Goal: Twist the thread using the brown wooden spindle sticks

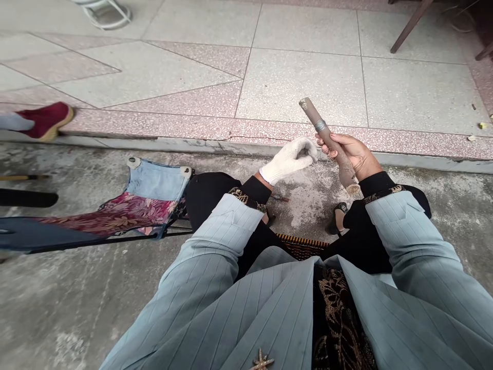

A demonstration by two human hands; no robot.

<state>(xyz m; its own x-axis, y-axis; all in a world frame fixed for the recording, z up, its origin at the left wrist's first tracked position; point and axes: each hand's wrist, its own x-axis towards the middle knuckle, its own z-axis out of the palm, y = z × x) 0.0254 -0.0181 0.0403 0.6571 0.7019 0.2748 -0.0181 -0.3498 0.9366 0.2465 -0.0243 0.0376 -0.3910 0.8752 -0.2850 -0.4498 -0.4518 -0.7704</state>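
A brownish-grey wooden stick (344,163) with a knobbly, cut lower end slants up and to the left, held in my bare right hand (358,152). Silvery wire (320,125) is wound in a tight band around its upper part. My left hand (293,160), in a white knitted glove, is closed in a pinch just left of the stick. Thin loose wire runs between the gloved fingertips and the fingers of my right hand; its exact path is too fine to follow.
Ahead runs a low tiled step (300,77). To the left stands a folding chair (127,213) with patterned fabric. A person's red shoe (48,121) rests at the step's edge. Wooden furniture legs (410,25) stand at the upper right. A woven seat (302,245) shows beneath me.
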